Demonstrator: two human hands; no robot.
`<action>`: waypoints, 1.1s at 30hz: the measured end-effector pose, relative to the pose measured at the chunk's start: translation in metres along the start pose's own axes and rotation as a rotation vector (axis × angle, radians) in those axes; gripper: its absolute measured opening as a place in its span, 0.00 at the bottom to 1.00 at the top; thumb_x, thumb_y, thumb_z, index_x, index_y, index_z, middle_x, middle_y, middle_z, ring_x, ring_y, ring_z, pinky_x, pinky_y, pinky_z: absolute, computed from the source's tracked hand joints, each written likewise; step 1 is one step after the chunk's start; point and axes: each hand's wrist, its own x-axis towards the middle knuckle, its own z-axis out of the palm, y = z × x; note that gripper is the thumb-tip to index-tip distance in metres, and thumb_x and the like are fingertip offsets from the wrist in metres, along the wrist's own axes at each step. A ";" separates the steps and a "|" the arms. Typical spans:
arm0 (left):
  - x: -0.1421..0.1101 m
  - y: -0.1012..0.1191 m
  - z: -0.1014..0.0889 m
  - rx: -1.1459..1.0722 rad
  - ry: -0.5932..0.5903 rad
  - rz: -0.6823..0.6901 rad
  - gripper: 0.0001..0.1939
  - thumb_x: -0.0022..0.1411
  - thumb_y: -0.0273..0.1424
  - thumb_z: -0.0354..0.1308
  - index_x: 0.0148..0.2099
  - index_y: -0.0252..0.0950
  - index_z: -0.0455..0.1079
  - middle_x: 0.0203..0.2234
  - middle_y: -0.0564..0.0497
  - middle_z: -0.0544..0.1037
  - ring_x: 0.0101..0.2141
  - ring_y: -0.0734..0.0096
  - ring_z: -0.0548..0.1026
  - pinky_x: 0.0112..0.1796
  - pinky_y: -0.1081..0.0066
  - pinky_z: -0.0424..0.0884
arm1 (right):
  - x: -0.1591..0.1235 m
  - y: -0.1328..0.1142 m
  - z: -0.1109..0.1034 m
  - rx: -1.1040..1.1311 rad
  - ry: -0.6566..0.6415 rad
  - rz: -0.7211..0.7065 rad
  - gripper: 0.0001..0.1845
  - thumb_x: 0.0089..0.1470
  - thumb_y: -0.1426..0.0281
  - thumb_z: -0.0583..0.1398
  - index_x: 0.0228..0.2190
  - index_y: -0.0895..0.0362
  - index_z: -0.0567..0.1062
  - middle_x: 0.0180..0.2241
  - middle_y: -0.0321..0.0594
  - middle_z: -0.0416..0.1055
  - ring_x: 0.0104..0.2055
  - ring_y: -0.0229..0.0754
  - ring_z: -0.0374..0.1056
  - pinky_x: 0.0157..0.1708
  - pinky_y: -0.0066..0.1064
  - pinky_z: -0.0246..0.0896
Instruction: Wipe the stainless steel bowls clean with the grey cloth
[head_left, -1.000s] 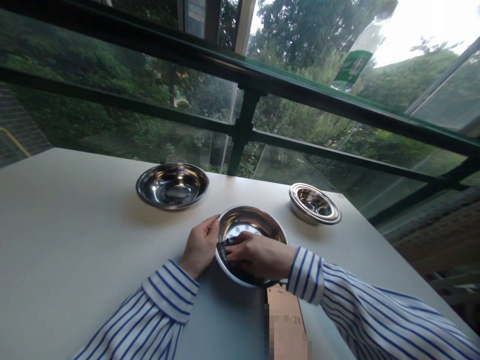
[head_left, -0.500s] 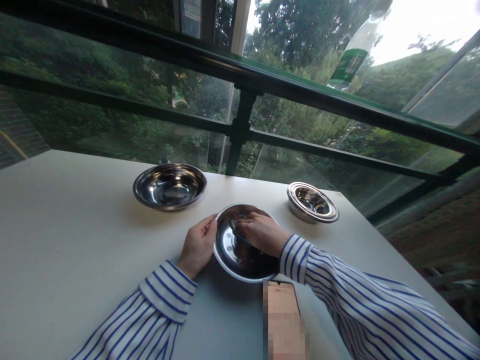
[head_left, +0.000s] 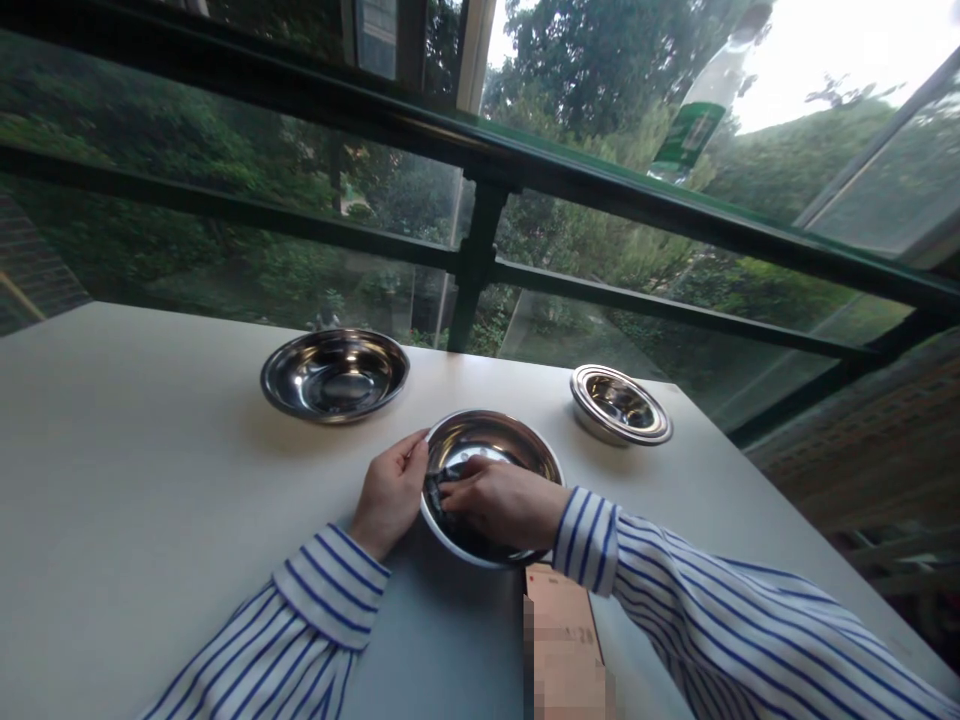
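Note:
A shiny stainless steel bowl [head_left: 495,440] rests on the white table in front of me. My left hand [head_left: 390,490] pinches its left rim between thumb and fingers. Inside the bowl is my right hand [head_left: 502,500], its fingers bent down against the left part of the inner wall. A dark patch shows by those fingertips; whether it is a thin thing under them or a reflection, I cannot tell.
A wide steel basin [head_left: 337,405] stands back left, smaller steel bowls [head_left: 615,435], seemingly stacked, back right. A phone [head_left: 562,610] lies by the near rim. Behind the white table [head_left: 187,450] runs a green railing [head_left: 480,240]; a bottle [head_left: 690,130] stands on it.
My right hand has moved from the far side of the bowl's inside down and left toward the near left wall. My left hand keeps its hold on the rim.

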 end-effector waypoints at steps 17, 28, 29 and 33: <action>0.000 0.003 -0.001 0.012 -0.051 0.037 0.20 0.57 0.36 0.50 0.48 0.31 0.71 0.39 0.46 0.79 0.39 0.63 0.75 0.43 0.67 0.68 | -0.008 0.033 -0.004 -0.239 -0.012 0.336 0.12 0.56 0.74 0.52 0.32 0.61 0.75 0.31 0.48 0.73 0.38 0.45 0.66 0.39 0.34 0.56; 0.001 0.004 -0.002 -0.002 -0.065 0.050 0.21 0.56 0.38 0.51 0.48 0.30 0.71 0.41 0.45 0.78 0.43 0.61 0.73 0.48 0.65 0.65 | 0.005 0.023 0.001 -0.215 0.018 0.269 0.12 0.57 0.72 0.52 0.39 0.57 0.74 0.37 0.41 0.73 0.40 0.41 0.65 0.38 0.28 0.55; 0.001 0.005 -0.002 -0.004 -0.061 0.050 0.21 0.56 0.38 0.51 0.48 0.30 0.71 0.42 0.45 0.78 0.43 0.62 0.73 0.48 0.65 0.65 | 0.008 0.022 0.001 -0.212 0.020 0.253 0.13 0.57 0.72 0.52 0.41 0.57 0.73 0.38 0.41 0.72 0.40 0.40 0.65 0.39 0.27 0.55; 0.000 0.005 -0.002 -0.017 -0.048 0.037 0.21 0.56 0.38 0.52 0.47 0.30 0.71 0.41 0.44 0.78 0.42 0.62 0.74 0.46 0.65 0.66 | 0.007 0.025 -0.001 -0.236 -0.003 0.252 0.13 0.56 0.73 0.52 0.40 0.59 0.74 0.36 0.44 0.73 0.40 0.42 0.65 0.40 0.30 0.55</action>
